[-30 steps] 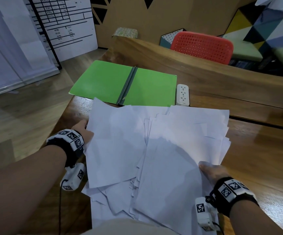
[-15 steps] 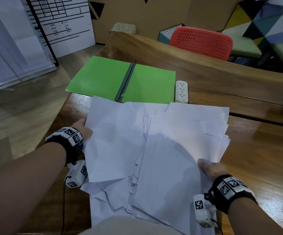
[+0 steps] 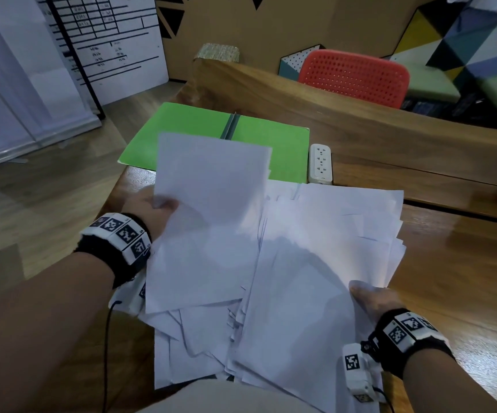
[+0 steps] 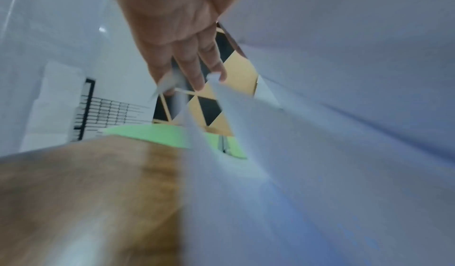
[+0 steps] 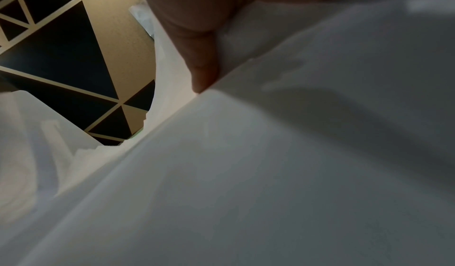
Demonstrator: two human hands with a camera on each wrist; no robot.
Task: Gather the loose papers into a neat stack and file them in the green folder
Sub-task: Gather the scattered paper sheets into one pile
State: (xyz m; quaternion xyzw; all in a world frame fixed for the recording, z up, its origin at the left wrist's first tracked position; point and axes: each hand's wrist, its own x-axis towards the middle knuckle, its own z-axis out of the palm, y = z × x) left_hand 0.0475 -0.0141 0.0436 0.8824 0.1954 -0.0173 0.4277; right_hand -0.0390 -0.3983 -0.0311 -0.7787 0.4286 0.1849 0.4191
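Note:
A messy pile of white papers (image 3: 316, 263) covers the near part of the wooden table (image 3: 456, 278). My left hand (image 3: 152, 213) grips the left edge of a few sheets (image 3: 211, 180) and holds them raised, so that their top overlaps the green folder (image 3: 187, 129). The folder lies open and flat behind the pile. In the left wrist view the fingers (image 4: 189, 62) lie fairly straight behind the sheets, with the folder (image 4: 152, 134) beyond. My right hand (image 3: 372, 299) holds the right bundle at its near right edge, thumb on top. A finger (image 5: 197, 52) presses against paper there.
A white power strip (image 3: 320, 163) lies right of the folder. A raised wooden ledge (image 3: 301, 99) runs behind it, with a red chair (image 3: 354, 77) beyond. The table's left edge drops to the floor (image 3: 32, 204) beside my left wrist. A whiteboard (image 3: 107, 40) stands far left.
My left hand has lifted its sheets up and away from me, so they now cover part of the folder. The right hand has barely moved.

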